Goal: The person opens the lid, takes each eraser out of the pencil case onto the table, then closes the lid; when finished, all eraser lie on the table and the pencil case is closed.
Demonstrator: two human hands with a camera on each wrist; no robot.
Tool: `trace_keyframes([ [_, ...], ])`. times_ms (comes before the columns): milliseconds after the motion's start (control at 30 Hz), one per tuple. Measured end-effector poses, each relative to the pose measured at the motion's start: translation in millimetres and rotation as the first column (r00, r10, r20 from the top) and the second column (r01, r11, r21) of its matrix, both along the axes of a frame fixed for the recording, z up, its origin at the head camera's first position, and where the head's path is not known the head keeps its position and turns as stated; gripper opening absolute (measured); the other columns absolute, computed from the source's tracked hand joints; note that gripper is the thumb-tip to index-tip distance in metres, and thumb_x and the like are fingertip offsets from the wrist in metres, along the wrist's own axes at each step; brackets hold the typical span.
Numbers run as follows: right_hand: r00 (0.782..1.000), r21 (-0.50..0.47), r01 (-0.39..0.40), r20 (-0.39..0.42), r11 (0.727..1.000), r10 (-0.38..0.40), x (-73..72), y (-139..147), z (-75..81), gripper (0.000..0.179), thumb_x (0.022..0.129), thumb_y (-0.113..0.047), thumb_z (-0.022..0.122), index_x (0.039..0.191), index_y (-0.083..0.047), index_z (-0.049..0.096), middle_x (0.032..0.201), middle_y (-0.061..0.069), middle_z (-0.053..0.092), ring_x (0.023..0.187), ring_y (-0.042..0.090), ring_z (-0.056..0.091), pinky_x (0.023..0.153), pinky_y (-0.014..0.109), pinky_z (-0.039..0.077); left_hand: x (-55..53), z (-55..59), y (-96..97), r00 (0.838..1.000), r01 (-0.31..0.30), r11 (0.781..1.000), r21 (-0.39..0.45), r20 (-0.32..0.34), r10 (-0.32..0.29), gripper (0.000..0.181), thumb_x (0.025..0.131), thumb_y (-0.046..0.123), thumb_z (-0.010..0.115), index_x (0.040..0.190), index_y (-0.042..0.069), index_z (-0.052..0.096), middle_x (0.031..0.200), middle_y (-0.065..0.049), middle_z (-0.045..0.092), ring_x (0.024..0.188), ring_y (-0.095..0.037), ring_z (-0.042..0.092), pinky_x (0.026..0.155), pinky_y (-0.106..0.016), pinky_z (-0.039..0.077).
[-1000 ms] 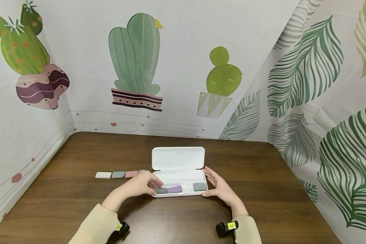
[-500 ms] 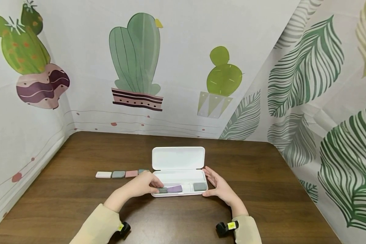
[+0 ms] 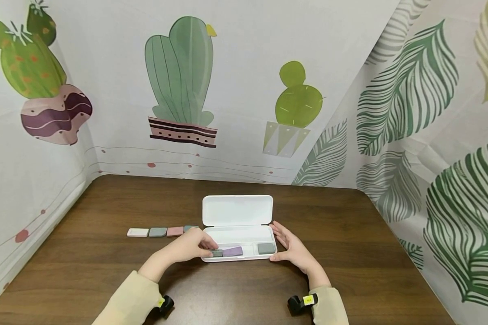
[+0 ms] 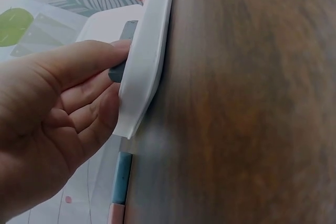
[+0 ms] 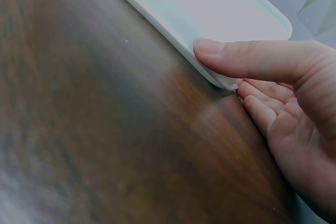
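Observation:
A white pencil case (image 3: 240, 234) lies on the table with its lid raised. At its left end my left hand (image 3: 191, 245) pinches a dark grey-green eraser (image 4: 117, 73) between thumb and fingers, inside the front compartment; the fingers partly cover it. Beside it lies a purple eraser (image 3: 232, 251), slightly tilted. A grey eraser (image 3: 266, 248) sits at the compartment's right end. My right hand (image 3: 291, 250) holds the case's right end, its thumb (image 5: 231, 59) on the front rim and its fingers along the side.
Left of the case, a row of small blocks stands on the brown table (image 3: 244, 293): a white one (image 3: 138, 232), a grey-green one (image 3: 157, 232), a pink one (image 3: 175, 231) and a blue one (image 3: 190, 228) partly behind my left hand. Patterned cloth hangs behind.
My left fingers have shifted very slightly right over the dark grey-green eraser, covering more of its left end. The right hand and the case stay in place.

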State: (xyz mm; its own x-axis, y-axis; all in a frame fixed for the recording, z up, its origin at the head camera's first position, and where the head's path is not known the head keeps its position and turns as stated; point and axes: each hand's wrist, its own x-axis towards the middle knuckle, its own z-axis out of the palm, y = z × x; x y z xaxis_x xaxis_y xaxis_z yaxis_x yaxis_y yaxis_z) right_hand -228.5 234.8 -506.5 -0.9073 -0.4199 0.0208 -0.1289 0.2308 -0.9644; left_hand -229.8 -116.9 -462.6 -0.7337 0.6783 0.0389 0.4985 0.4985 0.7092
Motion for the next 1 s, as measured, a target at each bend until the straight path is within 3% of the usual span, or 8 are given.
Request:
trace_keyframes([
  [500,1.000,-0.012,-0.006,-0.007,1.000,0.006,0.0,1.0,-1.3,0.105,0.070,0.003,0.083,0.152,0.006,0.016,0.156,0.026,0.028,0.147,0.039,0.022,0.105,0.005,0.028,-4.6,0.9,-14.5,0.999,-0.048,0.995,0.093,0.022,0.046,0.020,0.086,0.014,0.073,0.103,0.004,0.075,0.098,-0.005,0.076,0.090,-0.008,0.068,0.077,-0.020,0.054],
  [667,1.000,-0.010,-0.002,-0.001,1.000,0.002,0.0,0.9,-1.5,0.105,0.071,0.002,0.083,0.153,0.005,0.017,0.157,0.025,0.028,0.147,0.038,0.022,0.105,0.005,0.028,-8.1,4.5,-25.2,0.991,-0.116,0.986,0.119,0.087,0.106,0.024,0.087,0.020,0.072,0.106,0.005,0.075,0.103,-0.005,0.075,0.097,-0.011,0.068,0.081,-0.020,0.052],
  [1000,1.000,0.009,0.007,0.009,1.000,-0.007,-0.3,-0.1,-0.9,0.105,0.071,0.001,0.083,0.153,0.003,0.018,0.157,0.023,0.029,0.147,0.036,0.023,0.109,0.010,0.028,-16.1,6.2,-51.4,0.974,-0.217,0.972,0.086,0.091,0.209,0.025,0.088,0.017,0.071,0.107,0.001,0.074,0.102,-0.010,0.075,0.095,-0.018,0.068,0.079,-0.024,0.053],
])
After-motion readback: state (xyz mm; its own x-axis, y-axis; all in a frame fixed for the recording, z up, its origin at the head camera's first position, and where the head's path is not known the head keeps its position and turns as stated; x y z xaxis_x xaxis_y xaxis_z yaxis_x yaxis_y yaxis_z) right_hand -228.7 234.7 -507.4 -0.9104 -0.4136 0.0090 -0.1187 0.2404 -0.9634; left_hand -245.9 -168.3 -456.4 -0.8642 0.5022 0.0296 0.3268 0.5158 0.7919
